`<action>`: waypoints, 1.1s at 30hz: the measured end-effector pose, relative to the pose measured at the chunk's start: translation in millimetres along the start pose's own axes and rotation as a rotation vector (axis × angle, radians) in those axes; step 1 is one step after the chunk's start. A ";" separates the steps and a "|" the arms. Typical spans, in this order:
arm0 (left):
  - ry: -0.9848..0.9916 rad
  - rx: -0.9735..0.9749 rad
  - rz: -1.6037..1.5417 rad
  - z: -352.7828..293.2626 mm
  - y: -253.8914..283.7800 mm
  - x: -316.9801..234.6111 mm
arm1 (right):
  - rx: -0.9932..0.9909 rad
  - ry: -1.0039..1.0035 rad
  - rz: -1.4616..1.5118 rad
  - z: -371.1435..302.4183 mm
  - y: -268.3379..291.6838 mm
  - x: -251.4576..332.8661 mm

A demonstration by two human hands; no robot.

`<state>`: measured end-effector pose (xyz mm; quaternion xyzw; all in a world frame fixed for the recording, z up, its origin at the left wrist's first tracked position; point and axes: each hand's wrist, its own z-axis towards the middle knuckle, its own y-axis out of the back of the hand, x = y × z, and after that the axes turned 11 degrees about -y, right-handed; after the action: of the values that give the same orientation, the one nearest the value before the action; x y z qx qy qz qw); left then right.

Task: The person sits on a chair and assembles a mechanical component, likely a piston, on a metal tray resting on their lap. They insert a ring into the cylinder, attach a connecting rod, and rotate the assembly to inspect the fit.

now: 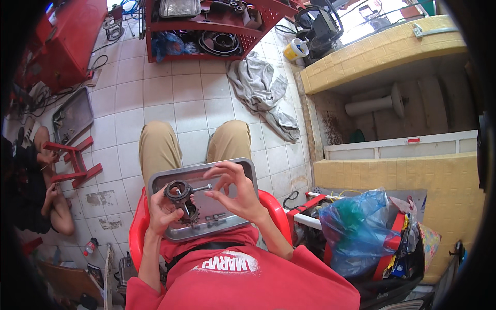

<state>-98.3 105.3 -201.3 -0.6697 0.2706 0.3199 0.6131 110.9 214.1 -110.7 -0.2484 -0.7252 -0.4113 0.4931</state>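
Over my lap, my left hand [161,212] is closed round a dark metal part with two ring-shaped ends [178,190]. A silver bolt [202,188] sticks out of its side toward the right. My right hand [236,190] is by the bolt's tip, fingers bent and apart, with nothing visible between them; whether the thumb touches the bolt I cannot tell. Under both hands a grey metal tray [250,169] rests on my thighs. Several small metal pieces [215,218] lie in it, near its front edge.
A red tool cart [206,67] stands ahead on the tiled floor, with a grey cloth [261,85] beside it. To the left are a red stool frame [77,163], another tray [75,116] and a seated person [33,191]. A blue plastic bag [356,227] is close on my right.
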 end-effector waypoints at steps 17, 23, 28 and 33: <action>0.014 0.011 -0.007 -0.4 1.6 3.9 | -0.036 -0.054 -0.010 2.1 -0.7 1.8; -0.054 -0.023 0.090 2.0 5.7 10.7 | -0.113 0.064 0.066 4.7 -10.1 -1.7; 0.012 0.000 0.098 -4.8 8.5 9.2 | -0.014 -0.296 0.194 -3.2 -14.1 -7.6; -0.023 0.056 0.017 -2.3 13.5 10.1 | 0.011 -0.255 0.556 4.2 -10.2 -7.6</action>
<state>-101.8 101.9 -217.7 -0.6464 0.2778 0.3252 0.6319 103.9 212.5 -122.0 -0.4844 -0.6878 -0.2220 0.4930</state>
